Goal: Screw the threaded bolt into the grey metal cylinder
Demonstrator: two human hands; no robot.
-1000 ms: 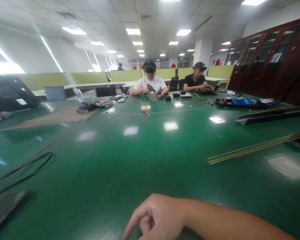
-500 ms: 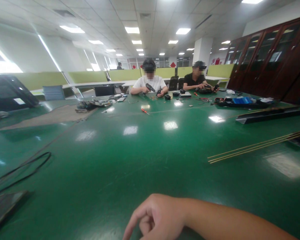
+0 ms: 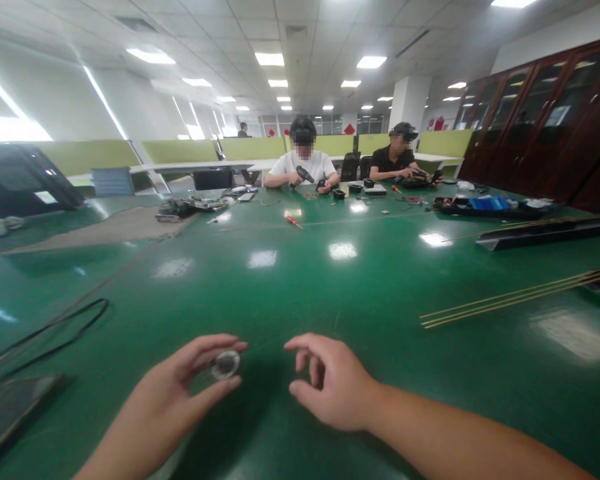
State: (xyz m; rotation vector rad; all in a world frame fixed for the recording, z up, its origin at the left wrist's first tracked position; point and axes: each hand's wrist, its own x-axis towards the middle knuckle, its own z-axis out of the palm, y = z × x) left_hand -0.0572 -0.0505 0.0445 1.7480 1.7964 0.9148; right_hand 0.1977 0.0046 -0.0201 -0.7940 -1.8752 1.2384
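My left hand (image 3: 180, 390) is closed round a small round object with a pale rim (image 3: 225, 365), pinched between thumb and fingers above the green tabletop. The end facing right looks grey and its side seems see-through; what it is exactly, I cannot make out. To the right, my right hand (image 3: 325, 380) hovers over the table with thumb and forefinger apart and its other fingers curled. Nothing shows in it. A gap of bare green surface separates the two hands.
Thin brass-coloured rods (image 3: 510, 297) lie at right, near a black channel (image 3: 545, 233). A black strap (image 3: 87, 327) and a dark flat panel (image 3: 15, 407) are at left. Farther off lies a red screwdriver (image 3: 293, 221). Two people sit across the table, one holding a power drill (image 3: 305, 175).
My left hand has come into view with the round object. My right hand has risen from the bottom edge, and its thumb and forefinger now show. The view has shifted slightly.
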